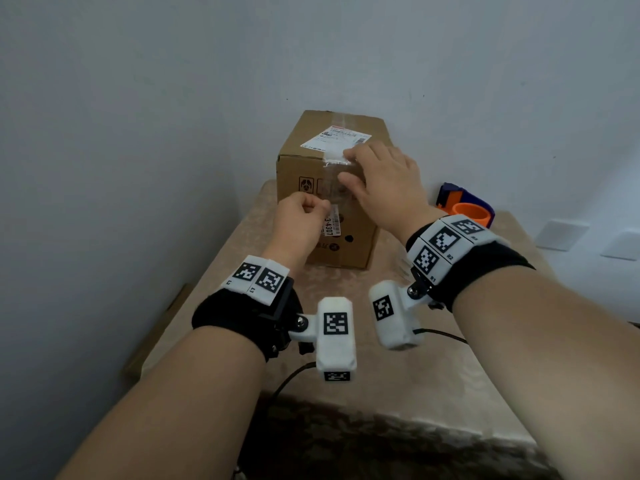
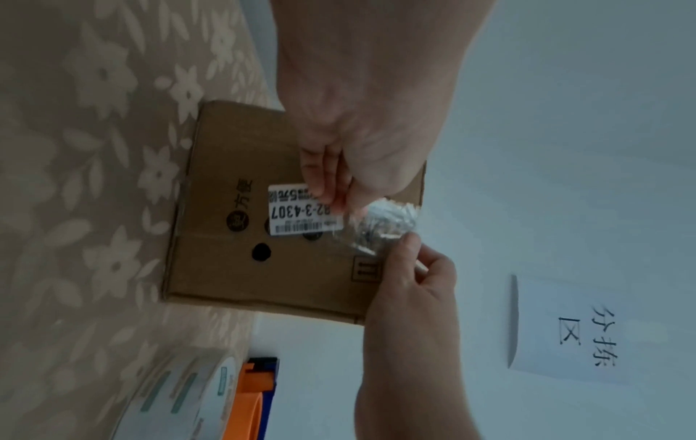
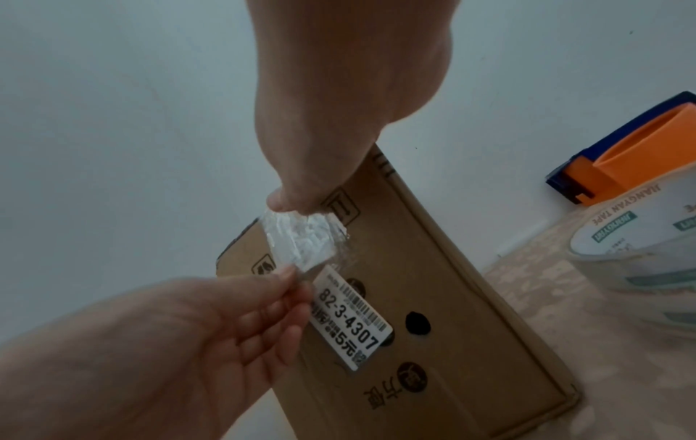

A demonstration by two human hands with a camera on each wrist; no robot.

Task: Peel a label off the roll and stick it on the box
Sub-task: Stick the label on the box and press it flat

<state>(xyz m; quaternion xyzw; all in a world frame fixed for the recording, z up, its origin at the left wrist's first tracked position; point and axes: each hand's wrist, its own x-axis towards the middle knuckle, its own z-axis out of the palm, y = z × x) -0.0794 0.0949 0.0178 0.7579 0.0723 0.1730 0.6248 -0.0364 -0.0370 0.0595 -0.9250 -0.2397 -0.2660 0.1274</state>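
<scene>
A brown cardboard box (image 1: 349,244) stands upright on the table against the wall. Both hands hold a crinkled clear strip of tape (image 3: 301,241) stretched in front of its front face. My right hand (image 1: 344,165) pinches the strip's upper end near the box's top front edge. Lower down, my left hand (image 1: 323,206) pinches the other end between thumb and finger, just above a white printed label (image 3: 354,318) reading 82-3-4307. Whether the strip (image 2: 380,220) touches the cardboard I cannot tell. The tape roll (image 3: 640,238) lies to the right of the box.
An orange and blue tape dispenser (image 1: 464,206) sits behind the roll at the right by the wall. A shipping label (image 1: 337,138) covers part of the box top. The table wears a beige floral cloth (image 1: 242,244). A paper sign (image 2: 565,330) hangs on the wall.
</scene>
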